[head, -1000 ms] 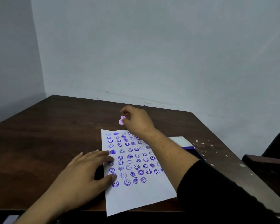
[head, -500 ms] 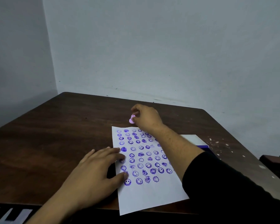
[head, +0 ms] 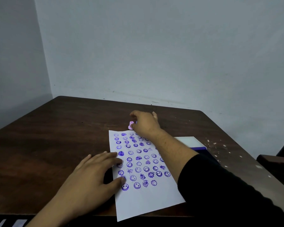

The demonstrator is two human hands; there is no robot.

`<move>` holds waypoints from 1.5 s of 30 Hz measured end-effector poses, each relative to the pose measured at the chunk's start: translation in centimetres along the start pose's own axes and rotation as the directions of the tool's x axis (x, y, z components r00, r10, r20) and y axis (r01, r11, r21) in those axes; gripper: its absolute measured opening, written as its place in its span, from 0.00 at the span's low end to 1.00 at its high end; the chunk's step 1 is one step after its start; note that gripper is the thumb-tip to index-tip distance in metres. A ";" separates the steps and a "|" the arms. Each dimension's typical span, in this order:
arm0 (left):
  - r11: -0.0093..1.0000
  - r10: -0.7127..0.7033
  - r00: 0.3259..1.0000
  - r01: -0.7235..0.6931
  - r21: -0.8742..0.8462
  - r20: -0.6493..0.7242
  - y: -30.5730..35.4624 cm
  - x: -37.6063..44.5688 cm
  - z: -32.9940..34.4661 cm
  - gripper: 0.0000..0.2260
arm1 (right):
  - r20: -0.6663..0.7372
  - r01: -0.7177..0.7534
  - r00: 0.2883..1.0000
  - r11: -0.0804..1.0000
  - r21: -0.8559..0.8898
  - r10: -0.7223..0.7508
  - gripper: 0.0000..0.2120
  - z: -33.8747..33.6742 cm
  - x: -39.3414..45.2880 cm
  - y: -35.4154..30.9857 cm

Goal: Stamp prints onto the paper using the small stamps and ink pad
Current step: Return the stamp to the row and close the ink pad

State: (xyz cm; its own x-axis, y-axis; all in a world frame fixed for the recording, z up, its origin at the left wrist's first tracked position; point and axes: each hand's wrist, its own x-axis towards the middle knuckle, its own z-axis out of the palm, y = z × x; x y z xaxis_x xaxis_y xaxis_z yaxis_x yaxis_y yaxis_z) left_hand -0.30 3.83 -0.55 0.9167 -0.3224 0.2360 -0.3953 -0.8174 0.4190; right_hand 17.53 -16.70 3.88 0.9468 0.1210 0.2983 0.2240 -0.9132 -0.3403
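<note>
A white sheet of paper [head: 147, 199] lies on the dark wooden table [head: 56, 141], covered with several rows of purple smiley prints. My left hand [head: 92, 177] lies flat with its fingers spread on the paper's left edge. My right hand [head: 144, 123] reaches past the paper's far edge, and its fingertips hold a small pink stamp [head: 130, 125] that stands on or just above the table. The ink pad [head: 191, 142], white-lidded with a blue base, sits to the right of the paper, partly hidden behind my right forearm.
A pale wall rises close behind the table's far edge. White paint flecks dot the table's right side [head: 220, 145]. A dark piece of furniture [head: 275, 163] stands at the right edge of view. My black sleeve [head: 220, 194] covers the near right corner.
My right hand with the pink stamp has sunk a little toward the table just beyond the paper. The left hand stays on the paper. My view has shifted slightly to the left.
</note>
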 end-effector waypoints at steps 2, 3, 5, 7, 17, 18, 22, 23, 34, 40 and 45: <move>1.000 -0.003 1.000 0.003 0.003 0.002 0.0 0.1 0.0 0.30 | -0.008 0.007 1.000 1.000 0.001 -0.007 0.21 -0.3 0.0 0.1; 1.000 -0.004 1.000 0.004 0.004 0.001 0.0 0.1 0.0 0.30 | -0.018 0.014 1.000 1.000 0.003 -0.014 0.22 -0.5 0.0 0.1; 1.000 -0.009 1.000 0.009 0.004 0.002 -0.1 0.2 0.1 0.31 | -0.045 0.032 0.998 0.999 0.013 -0.031 0.22 -0.9 -0.3 0.4; 1.000 -0.011 1.000 0.011 0.009 -0.006 -0.1 0.2 0.1 0.31 | -0.074 0.054 0.996 0.998 0.017 -0.053 0.22 -1.5 -1.0 0.8; 1.000 -0.012 1.000 0.012 -0.013 -0.011 0.0 0.1 0.1 0.26 | -0.249 0.037 0.968 0.999 0.007 -0.035 0.19 -7.4 -9.9 7.2; 1.000 -0.012 1.000 0.012 -0.011 -0.012 0.0 0.1 0.1 0.25 | -0.278 0.002 0.961 0.999 0.038 0.008 0.18 -8.1 -10.9 8.1; 1.000 -0.006 1.000 0.006 -0.019 -0.020 0.1 0.1 0.1 0.24 | -0.326 -0.170 0.916 0.963 0.210 0.233 0.14 -9.8 -14.3 11.8; 1.000 -0.004 1.000 0.003 -0.020 -0.019 0.1 0.1 0.1 0.24 | -0.309 -0.219 0.906 0.944 0.245 0.290 0.14 -9.9 -14.8 12.6; 0.999 0.014 1.000 -0.015 -0.029 -0.015 0.2 0.1 -0.1 0.21 | -0.153 -0.427 0.868 0.868 0.254 0.472 0.15 -7.7 -15.1 16.4; 0.999 0.018 1.000 -0.018 -0.038 -0.009 0.0 0.2 -0.1 0.21 | -0.186 -0.417 0.857 0.858 0.299 0.481 0.11 -7.7 -15.4 16.7; 0.998 0.025 1.000 -0.025 -0.050 -0.009 0.0 0.2 -0.1 0.19 | -0.207 -0.446 0.829 0.838 0.313 0.519 0.09 -8.0 -15.4 16.7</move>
State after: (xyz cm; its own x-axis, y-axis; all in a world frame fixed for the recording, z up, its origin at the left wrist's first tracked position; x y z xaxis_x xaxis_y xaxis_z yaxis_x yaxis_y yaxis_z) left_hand -0.10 3.87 -0.39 0.9060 -0.3385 0.2543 -0.4209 -0.7840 0.4562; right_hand 4.88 -36.95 0.72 0.8536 -0.4541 0.2552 -0.1626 -0.6977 -0.6977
